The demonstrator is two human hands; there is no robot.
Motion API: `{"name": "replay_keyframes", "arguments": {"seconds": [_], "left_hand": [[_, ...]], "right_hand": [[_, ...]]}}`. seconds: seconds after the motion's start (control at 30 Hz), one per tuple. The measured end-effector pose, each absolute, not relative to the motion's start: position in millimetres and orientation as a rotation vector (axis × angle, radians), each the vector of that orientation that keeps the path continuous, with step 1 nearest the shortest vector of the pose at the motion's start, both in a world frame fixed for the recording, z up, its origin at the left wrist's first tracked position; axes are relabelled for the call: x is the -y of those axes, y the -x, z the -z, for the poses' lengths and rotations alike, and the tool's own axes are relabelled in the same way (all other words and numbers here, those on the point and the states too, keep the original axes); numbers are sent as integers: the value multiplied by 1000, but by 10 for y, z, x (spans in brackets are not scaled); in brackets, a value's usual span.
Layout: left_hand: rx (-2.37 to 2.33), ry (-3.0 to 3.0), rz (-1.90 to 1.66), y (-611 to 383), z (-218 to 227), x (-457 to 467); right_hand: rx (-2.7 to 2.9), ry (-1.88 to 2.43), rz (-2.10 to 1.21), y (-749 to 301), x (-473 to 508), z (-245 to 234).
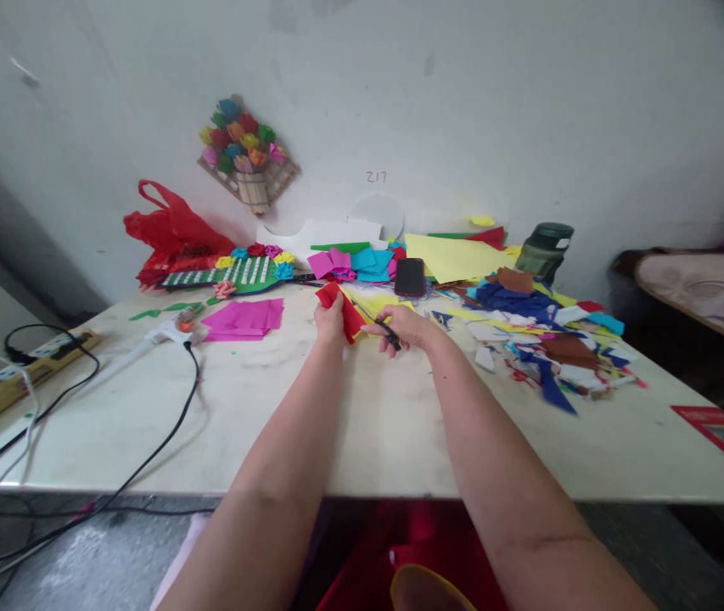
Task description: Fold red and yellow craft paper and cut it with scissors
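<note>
My left hand [329, 322] is closed on a folded piece of red paper [344, 307], held just above the white table [362, 424]. My right hand [407, 328] is closed around black-handled scissors [379, 322], whose blades point left into the red paper. Both hands are near the middle of the table, in front of a yellow sheet [379, 303] and a black phone [409, 276].
Pink sheets [244, 319] lie to the left beside a glue gun [171, 331] with a black cable [145, 450] and a power strip [24, 373]. Paper scraps [540, 339] cover the right side. A dark jar [545, 249], red bag [171, 233], paper-flower crafts [240, 271] stand at the back.
</note>
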State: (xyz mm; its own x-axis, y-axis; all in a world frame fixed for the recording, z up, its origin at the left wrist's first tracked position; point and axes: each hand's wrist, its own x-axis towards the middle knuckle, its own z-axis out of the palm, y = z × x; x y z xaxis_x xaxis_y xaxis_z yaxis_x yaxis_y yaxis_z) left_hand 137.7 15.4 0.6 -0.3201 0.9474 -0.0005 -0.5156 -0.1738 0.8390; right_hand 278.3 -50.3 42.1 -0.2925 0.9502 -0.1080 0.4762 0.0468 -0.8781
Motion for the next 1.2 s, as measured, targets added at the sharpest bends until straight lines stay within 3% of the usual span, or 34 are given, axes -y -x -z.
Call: {"name": "replay_keyframes", "arguments": {"seconds": [1.2], "left_hand": [[-773, -536, -1685, -1488, -179, 33]], "right_hand": [[1672, 1250, -1213, -2677, 459, -276]]}}
